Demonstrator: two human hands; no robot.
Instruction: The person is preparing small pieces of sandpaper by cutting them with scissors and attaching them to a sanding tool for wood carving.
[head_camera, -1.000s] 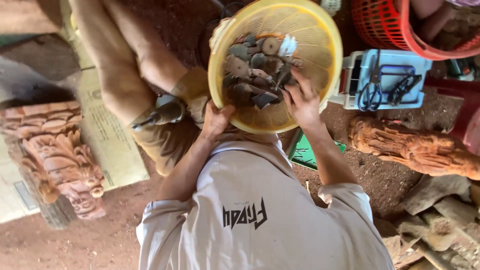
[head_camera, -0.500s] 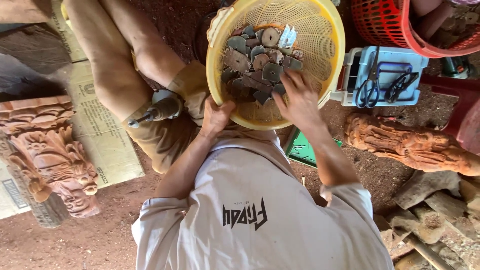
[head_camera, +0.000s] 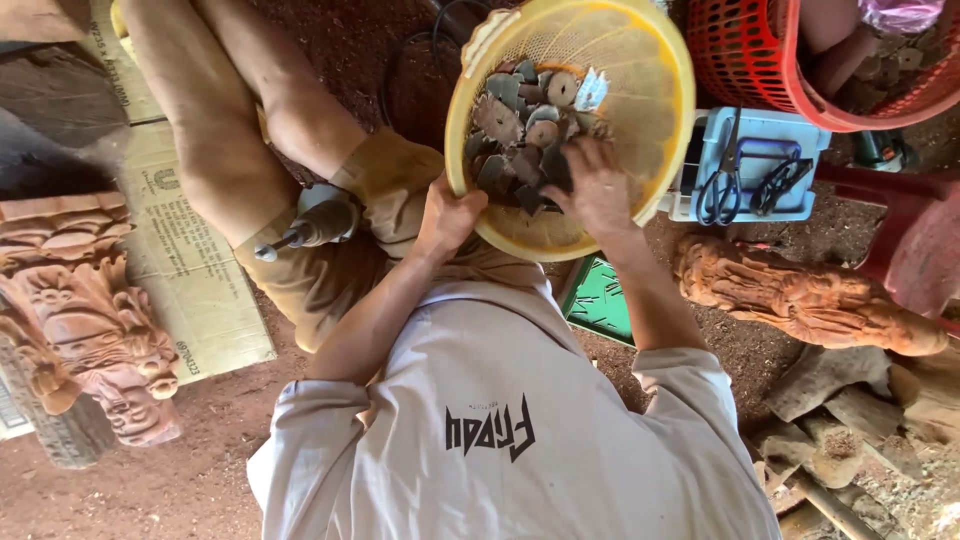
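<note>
Up top, the yellow basket (head_camera: 640, 100), tilted over the lap, holds grey sanding discs (head_camera: 520, 130). Left hand (head_camera: 450, 215) grips its rim; right hand (head_camera: 595, 185) fingers seem closed on discs inside. Nearby, a blue tray (head_camera: 765, 165) holds scissors (head_camera: 722, 185).

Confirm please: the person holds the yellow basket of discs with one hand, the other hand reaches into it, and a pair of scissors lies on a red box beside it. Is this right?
Not quite. The scissors lie on a light blue box, not a red one; the head view shows it. The rest holds: the left hand holds the yellow basket, and the right hand reaches into the discs.
</note>
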